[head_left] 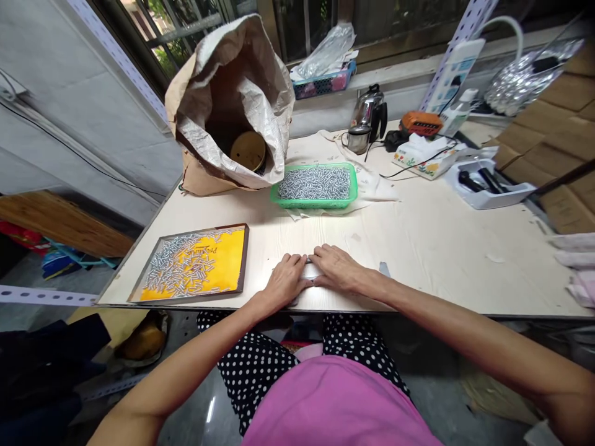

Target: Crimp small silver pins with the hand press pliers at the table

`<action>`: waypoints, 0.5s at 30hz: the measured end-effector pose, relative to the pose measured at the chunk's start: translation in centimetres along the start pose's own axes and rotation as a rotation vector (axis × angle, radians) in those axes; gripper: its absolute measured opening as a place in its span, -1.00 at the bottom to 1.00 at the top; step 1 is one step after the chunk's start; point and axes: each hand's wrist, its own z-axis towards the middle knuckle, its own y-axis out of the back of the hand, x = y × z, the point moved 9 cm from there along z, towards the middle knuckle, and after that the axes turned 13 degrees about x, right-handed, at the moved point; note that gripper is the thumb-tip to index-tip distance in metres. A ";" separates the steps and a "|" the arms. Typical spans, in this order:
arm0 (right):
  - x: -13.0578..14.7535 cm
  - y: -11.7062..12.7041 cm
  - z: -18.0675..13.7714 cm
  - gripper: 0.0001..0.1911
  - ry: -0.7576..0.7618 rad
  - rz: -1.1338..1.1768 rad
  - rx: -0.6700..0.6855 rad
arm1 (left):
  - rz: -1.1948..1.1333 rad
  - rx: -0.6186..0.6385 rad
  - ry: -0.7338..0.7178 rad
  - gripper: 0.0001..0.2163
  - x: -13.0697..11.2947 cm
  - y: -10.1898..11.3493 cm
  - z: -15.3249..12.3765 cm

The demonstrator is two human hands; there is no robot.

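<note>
My left hand (287, 280) and my right hand (337, 267) lie side by side on the pale table (418, 248) near its front edge. Both press flat, fingers stretched out, on a small pale flat thing (310, 270) that shows only between them; I cannot make out what it is. To the left lies a yellow tray (227, 254) with a dark rim, strewn with several small metal pins. Farther back stands a green basket (353, 192) filled with the same silvery pins.
A big crumpled paper sack (232, 80) stands open at the back left. A metal kettle (367, 121), an orange device (421, 122), a tissue pack (425, 158) and a white tray (488, 186) with dark tools sit at the back right. Cardboard boxes (558, 124) stand on the right.
</note>
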 end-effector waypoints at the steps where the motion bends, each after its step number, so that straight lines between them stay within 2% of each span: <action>1: -0.2 0.0 0.0 -0.54 -0.006 0.009 -0.006 | 0.015 0.015 -0.020 -0.50 0.0 -0.1 0.3; 4: -0.6 -0.1 0.1 -0.43 -0.058 0.002 -0.004 | 0.053 0.041 -0.034 -0.45 0.1 0.1 0.7; 6: -0.6 -0.1 0.1 -0.50 -0.085 -0.022 0.029 | 0.056 0.065 -0.026 -0.50 -0.1 0.3 0.7; 11: 0.2 -0.1 -0.3 -0.75 -0.090 0.016 0.066 | 0.027 0.098 -0.029 -0.79 -1.1 0.3 0.8; 15: 0.6 -0.8 -0.8 -0.82 -0.090 0.077 0.058 | 0.018 0.108 -0.042 -0.84 -1.4 -0.1 0.8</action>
